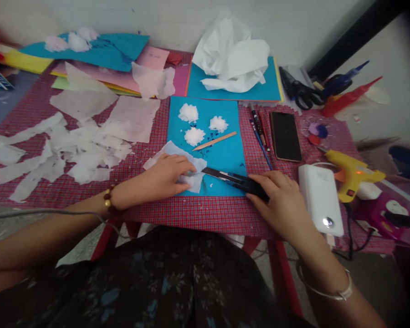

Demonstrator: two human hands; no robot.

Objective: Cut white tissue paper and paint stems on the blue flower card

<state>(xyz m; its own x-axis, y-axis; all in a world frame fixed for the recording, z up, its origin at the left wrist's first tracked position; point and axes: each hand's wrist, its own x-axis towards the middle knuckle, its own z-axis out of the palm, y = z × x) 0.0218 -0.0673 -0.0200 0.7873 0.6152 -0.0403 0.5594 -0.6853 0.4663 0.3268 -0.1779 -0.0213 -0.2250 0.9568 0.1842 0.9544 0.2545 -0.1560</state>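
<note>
My left hand (166,175) lies on a piece of white tissue paper (191,165) at the lower left corner of a blue card sheet (225,150), fingers curled over it. My right hand (280,200) rests at the sheet's lower right corner, fingers on the dark handle of a utility knife (232,178) whose blade points left toward the tissue. On the blue sheet sit three white fluffy tufts (194,135) and a wooden stick (214,141).
Torn tissue scraps (71,146) cover the left of the red checked cloth. A phone (285,135), pens (259,130), scissors (299,91), a white power bank (321,198) and a yellow glue gun (350,175) lie right. Crumpled white paper (232,54) sits behind.
</note>
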